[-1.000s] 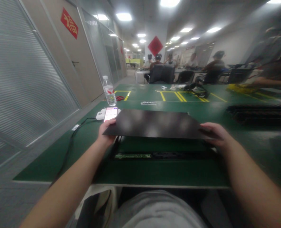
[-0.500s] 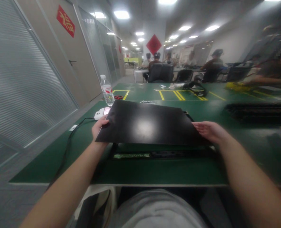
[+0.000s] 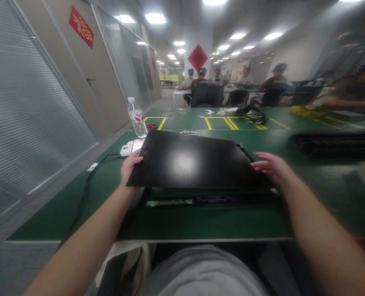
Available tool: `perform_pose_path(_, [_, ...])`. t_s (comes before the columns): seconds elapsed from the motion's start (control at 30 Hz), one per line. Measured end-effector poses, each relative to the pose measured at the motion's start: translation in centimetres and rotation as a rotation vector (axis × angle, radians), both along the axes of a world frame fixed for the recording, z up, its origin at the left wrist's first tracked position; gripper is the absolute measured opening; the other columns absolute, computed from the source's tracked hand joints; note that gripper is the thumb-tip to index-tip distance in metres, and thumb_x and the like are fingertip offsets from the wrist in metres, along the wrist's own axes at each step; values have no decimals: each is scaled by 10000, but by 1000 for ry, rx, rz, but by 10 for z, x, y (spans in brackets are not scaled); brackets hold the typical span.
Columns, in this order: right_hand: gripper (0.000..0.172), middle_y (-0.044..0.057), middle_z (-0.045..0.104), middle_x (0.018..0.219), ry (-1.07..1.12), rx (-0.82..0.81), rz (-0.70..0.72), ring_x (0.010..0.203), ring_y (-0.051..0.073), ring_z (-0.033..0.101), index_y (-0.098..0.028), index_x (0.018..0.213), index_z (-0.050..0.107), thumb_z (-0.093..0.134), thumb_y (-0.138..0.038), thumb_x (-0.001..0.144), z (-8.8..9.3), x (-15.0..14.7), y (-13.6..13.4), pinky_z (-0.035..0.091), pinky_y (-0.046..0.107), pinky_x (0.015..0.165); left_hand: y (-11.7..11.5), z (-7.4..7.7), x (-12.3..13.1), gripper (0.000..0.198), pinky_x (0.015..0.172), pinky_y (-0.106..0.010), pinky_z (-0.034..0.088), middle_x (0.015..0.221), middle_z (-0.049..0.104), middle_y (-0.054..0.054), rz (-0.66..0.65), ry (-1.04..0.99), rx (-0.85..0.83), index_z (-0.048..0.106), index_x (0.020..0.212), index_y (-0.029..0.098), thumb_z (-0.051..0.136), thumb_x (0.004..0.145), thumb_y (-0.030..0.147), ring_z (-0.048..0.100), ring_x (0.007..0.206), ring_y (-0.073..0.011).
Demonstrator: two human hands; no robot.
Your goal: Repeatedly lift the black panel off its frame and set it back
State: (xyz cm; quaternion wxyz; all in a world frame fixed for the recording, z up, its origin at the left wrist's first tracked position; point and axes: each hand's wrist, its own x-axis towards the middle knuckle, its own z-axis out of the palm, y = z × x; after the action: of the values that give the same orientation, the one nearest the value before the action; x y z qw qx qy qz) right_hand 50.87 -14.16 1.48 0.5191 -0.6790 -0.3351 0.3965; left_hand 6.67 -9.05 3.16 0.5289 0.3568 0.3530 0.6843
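The left hand (image 3: 131, 166) grips the flat, shiny black panel (image 3: 182, 164); the right hand (image 3: 270, 166) is loose beside it. Held one-handed, it could tip onto the thin black frame (image 3: 228, 200) below.

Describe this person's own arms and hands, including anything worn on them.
The left hand and right hand are ungloved, each a plain bare grip with slender fingers. Both forearms are uncovered, with no sleeve, watch, cable or marking visible. Grey cloth, likely a top, shows between them.
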Motion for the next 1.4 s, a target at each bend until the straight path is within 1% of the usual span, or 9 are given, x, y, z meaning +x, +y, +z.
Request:
perform_pose_path(0.13, [354,90,743,675,-86,24,-43,437,131,492,-199,1127,671,594,-313,801,-1,1,2,347,225,418,3,-5,-1,346,797,-333,548,806,757,-44,-44,64,24,775,868,159,665,543,198,703,923,-295])
perform_pose_path(0.23, [326,80,728,635,-124,16,-67,433,128,472,-209,1098,678,608,-329,803,-2,1,3,352,218,416,4,-8,-1,350,800,-325,543,825,768,-47,-64,94,35,784,870,163,685,538,214,700,973,-307])
perform_pose_path(0.4, [344,77,718,620,-158,60,-99,404,115,439,-203,1079,692,661,-367,778,-8,4,5,363,226,412,6,-11,-1,363,781,-317,537,834,779,-37,-67,105,21,796,872,172,700,525,222,703,964,-306])
perform_pose_path(0.6, [308,80,701,611,-194,81,-95,415,143,455,-221,1015,712,655,-360,746,-13,9,8,363,267,408,8,-14,-3,363,793,-308,534,867,786,-43,-57,128,27,800,878,169,707,532,227,701,982,-302])
perform_pose_path(0.77, [336,66,695,607,-224,69,-108,418,145,457,-237,1042,712,642,-362,738,-12,10,7,381,280,427,7,-13,-3,360,782,-309,525,849,777,-44,-44,155,14,791,881,165,717,535,237,698,970,-305])
perform_pose_path(0.97, [289,73,687,576,-226,86,-121,411,151,445,-211,978,691,523,-403,843,-6,5,3,379,276,440,7,-15,-4,395,725,-310,517,849,772,-52,-114,184,-29,777,925,153,742,545,256,703,896,-302])
perform_pose_path(1.07, [317,77,676,555,-212,69,-139,403,153,440,-206,959,687,450,-405,888,-4,4,2,380,275,448,10,-19,-7,424,722,-311,516,856,772,-51,-131,204,-34,779,963,146,756,556,262,704,884,-299])
perform_pose_path(1.17, [336,75,670,546,-251,61,-128,411,155,455,-201,959,695,448,-421,903,-5,5,2,383,276,458,12,-22,-8,435,717,-309,513,858,773,-52,-154,219,-41,781,978,141,758,561,267,702,873,-294])
perform_pose_path(1.4, [508,71,669,545,-396,84,-104,421,162,481,-173,1026,729,382,-534,941,-11,8,2,391,292,481,9,-21,-4,466,736,-313,515,855,772,-50,-160,225,-62,781,1005,152,773,556,278,704,870,-289])
